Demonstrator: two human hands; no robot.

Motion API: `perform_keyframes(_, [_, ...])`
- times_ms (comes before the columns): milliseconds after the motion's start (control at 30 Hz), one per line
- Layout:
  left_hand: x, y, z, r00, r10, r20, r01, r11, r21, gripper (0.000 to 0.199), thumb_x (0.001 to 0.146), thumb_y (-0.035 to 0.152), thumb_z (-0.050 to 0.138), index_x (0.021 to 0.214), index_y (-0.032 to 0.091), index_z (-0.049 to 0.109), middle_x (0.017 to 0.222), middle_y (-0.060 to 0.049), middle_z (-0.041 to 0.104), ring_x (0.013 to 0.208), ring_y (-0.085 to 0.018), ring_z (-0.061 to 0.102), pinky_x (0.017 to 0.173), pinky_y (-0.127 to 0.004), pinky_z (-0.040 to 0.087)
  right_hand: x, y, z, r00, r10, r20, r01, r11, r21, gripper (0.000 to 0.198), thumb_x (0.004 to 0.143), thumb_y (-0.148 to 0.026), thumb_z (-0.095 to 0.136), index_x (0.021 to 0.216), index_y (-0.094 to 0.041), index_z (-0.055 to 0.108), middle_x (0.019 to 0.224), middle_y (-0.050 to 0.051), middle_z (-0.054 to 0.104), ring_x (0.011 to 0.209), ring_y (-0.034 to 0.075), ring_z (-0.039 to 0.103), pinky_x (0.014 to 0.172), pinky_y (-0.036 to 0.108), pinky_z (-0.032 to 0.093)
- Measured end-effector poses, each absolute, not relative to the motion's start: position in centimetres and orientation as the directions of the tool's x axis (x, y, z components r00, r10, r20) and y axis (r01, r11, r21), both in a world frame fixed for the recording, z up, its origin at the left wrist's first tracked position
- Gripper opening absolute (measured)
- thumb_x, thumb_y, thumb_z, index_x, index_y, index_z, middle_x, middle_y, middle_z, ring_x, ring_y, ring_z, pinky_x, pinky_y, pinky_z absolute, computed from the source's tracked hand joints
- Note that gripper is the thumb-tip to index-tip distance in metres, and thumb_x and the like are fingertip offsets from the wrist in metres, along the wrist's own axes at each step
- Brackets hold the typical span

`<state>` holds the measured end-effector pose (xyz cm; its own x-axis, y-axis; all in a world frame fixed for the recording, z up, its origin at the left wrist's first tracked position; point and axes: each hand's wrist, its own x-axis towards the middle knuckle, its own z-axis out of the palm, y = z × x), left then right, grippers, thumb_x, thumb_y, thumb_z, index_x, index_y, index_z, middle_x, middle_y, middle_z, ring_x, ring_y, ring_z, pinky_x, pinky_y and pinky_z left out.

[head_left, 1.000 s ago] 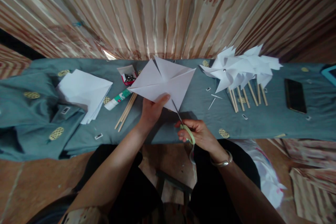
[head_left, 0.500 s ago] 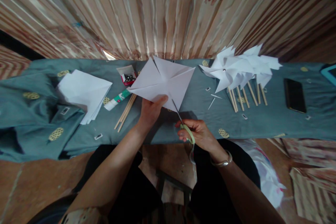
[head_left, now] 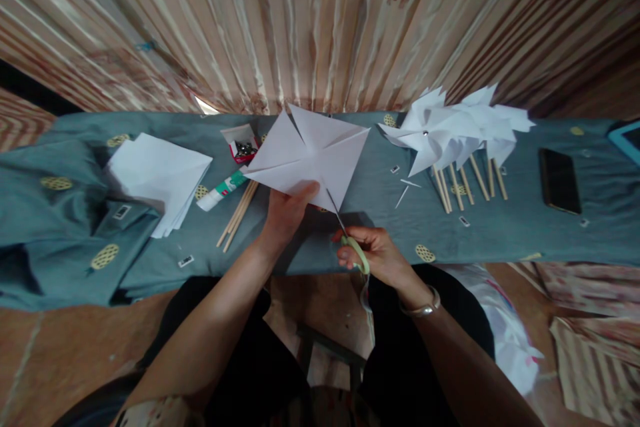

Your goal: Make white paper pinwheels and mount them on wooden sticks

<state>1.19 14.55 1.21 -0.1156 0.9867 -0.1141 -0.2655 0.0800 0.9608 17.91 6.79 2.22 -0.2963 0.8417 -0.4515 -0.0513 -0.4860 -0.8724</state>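
Note:
My left hand [head_left: 289,212] pinches the near edge of a white paper square [head_left: 311,157], thumb on top and fingers beneath. Slits run from the paper's corners toward its middle. In my right hand [head_left: 373,252] is a pair of scissors [head_left: 357,253] with pale green handles. Their blades lie on the paper's near right corner, along a cut line. Left of the paper are a green and white glue stick [head_left: 223,188], several thin wooden sticks [head_left: 239,215] and a small open box [head_left: 240,145] of metal pins.
Folded white sheets [head_left: 163,170] lie at the left on the grey-green cloth [head_left: 390,233]. Several paper pinwheels [head_left: 450,127] on sticks rest at the right, beside a black phone [head_left: 560,180]. Thin paper slivers [head_left: 406,190] lie nearby. A striped curtain [head_left: 320,27] hangs behind the table.
Almost nothing differs. The view has shifted very slightly; both hands, the paper and the scissors keep nearly the same positions.

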Motion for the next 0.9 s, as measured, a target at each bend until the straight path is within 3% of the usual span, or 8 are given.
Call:
perform_keyframes(167, [1.2, 14.5, 1.2, -0.105, 0.992, -0.066, -0.281, 0.034, 0.959, 0.026, 0.063, 0.028, 0.078, 0.086, 0.021, 0.070, 0.091, -0.004, 0.074, 0.083, -0.019, 0.066, 0.083, -0.034, 0.053, 18.0, 6.8, 2.3, -0.318, 0.846, -0.429, -0.059, -0.469, -0.881, 0.048, 0.061, -0.055, 0.086, 0.085, -0.017, 0.070, 0.059, -0.004, 0.064, 0.047, 0.006, 0.053, 0.045, 0.018, 0.043])
perform_keyframes(633, [1.8, 13.4, 1.6, -0.026, 0.989, -0.148, -0.181, 0.141, 0.973, 0.029, 0.061, 0.031, 0.076, 0.085, 0.017, 0.067, 0.084, -0.004, 0.071, 0.080, -0.021, 0.063, 0.079, -0.035, 0.051, 18.2, 7.1, 2.5, -0.340, 0.866, -0.367, -0.051, -0.406, -0.912, 0.047, 0.068, -0.062, 0.080, 0.082, -0.018, 0.068, 0.064, -0.001, 0.066, 0.052, 0.009, 0.058, 0.051, 0.022, 0.049])
perform_keyframes(900, [1.7, 13.1, 1.8, -0.006, 0.991, -0.136, -0.169, 0.133, 0.977, 0.030, 0.063, 0.032, 0.076, 0.086, 0.016, 0.067, 0.086, -0.004, 0.072, 0.081, -0.021, 0.064, 0.080, -0.035, 0.052, 18.0, 7.2, 2.7, -0.311, 0.862, -0.400, -0.067, -0.439, -0.896, 0.049, 0.062, -0.061, 0.085, 0.076, -0.018, 0.067, 0.061, -0.002, 0.066, 0.051, 0.008, 0.058, 0.049, 0.019, 0.046])
